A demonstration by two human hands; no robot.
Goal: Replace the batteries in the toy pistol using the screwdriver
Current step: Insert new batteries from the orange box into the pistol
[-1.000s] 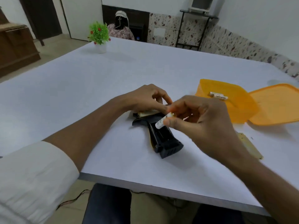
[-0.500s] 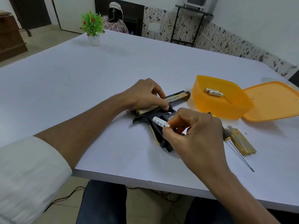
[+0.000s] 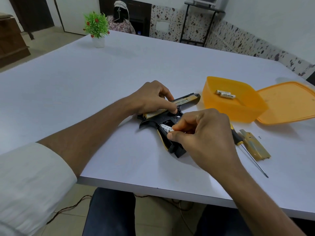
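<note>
The toy pistol (image 3: 170,116) lies on its side at the counter (image 3: 102,92) centre, your left hand (image 3: 151,97) curled over its slide. Your right hand (image 3: 201,133) pinches one battery (image 3: 166,128) at the open handle. Two batteries (image 3: 225,94) sit in the orange box (image 3: 233,106) at 2 o'clock; one screwdriver (image 3: 247,150) and one cover (image 3: 254,145) lie at 4 o'clock, near the front edge.

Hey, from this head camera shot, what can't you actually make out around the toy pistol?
- Battery: the right hand covers its far end, so seating is unclear.
- Screwdriver: handle top hidden behind that hand.
- Speck beside the cover: too small to identify.
</note>
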